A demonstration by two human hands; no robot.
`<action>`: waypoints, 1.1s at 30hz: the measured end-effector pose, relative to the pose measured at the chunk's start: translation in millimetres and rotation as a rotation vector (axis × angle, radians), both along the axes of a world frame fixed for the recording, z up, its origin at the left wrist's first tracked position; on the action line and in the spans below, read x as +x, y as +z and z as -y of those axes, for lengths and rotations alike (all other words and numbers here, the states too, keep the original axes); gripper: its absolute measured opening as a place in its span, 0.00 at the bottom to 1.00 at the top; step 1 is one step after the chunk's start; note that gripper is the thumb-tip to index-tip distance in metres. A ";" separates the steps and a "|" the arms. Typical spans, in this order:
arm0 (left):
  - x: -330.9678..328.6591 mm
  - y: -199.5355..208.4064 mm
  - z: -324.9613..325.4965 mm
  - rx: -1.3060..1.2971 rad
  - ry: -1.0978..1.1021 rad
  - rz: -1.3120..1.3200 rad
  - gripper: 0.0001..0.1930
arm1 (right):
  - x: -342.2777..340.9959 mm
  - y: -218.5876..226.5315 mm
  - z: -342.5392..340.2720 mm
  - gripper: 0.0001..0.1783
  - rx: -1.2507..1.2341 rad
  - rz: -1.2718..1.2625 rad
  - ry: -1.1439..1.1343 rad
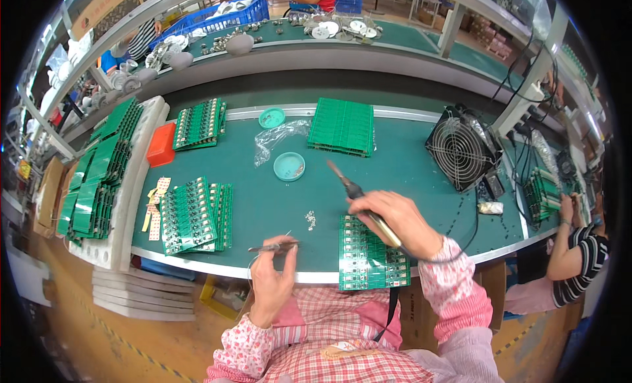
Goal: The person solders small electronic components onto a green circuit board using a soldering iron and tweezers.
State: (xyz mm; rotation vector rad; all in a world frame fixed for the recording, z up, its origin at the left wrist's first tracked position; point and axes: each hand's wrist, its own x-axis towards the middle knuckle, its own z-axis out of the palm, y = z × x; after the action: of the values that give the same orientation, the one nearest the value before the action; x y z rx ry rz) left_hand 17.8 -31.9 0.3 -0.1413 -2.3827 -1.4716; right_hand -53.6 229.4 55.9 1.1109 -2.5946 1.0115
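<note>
1. The green board panel [354, 258] lies at five o'clock from the middle of the table [401, 142], reaching the near edge.
2. Over its far part, the right hand [398, 219] is closed around a soldering iron [354, 189]; the tip points to eleven o'clock, raised.
3. At seven o'clock, the left hand [272, 277] pinches a thin dark tool [283, 247], fingers directed upward.
4. From the panel, small pale parts [311, 219] lie at ten o'clock, a fan [459, 152] between one and two.

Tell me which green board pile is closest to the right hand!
The pile partly hidden beneath the right hand; the other board piles lie clear of it.
</note>
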 end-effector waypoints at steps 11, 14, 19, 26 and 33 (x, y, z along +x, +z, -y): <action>-12.4 8.2 -15.1 -0.309 -0.063 -0.035 0.06 | 96.4 -41.6 -32.6 0.27 -0.050 0.023 -0.468; -15.5 9.8 -15.6 -0.193 -0.029 0.032 0.06 | 76.4 -35.8 -43.2 0.26 -0.092 0.108 -0.408; -26.3 6.7 -12.2 -0.121 -0.009 0.069 0.06 | 65.3 -38.5 -28.6 0.26 -0.109 0.108 -0.452; -35.1 9.5 -6.0 -0.185 -0.073 0.066 0.06 | 86.1 -47.8 0.4 0.27 -0.085 0.031 -0.646; -38.7 6.1 -1.7 -0.183 -0.119 0.067 0.06 | 90.8 -51.2 11.4 0.25 -0.058 0.006 -0.764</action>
State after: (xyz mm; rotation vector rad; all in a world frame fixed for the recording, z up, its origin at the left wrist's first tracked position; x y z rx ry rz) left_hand -20.9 -30.2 6.3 -0.2871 -2.6017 -1.3248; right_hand 37.2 218.1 4.7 0.0501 -2.5974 0.8690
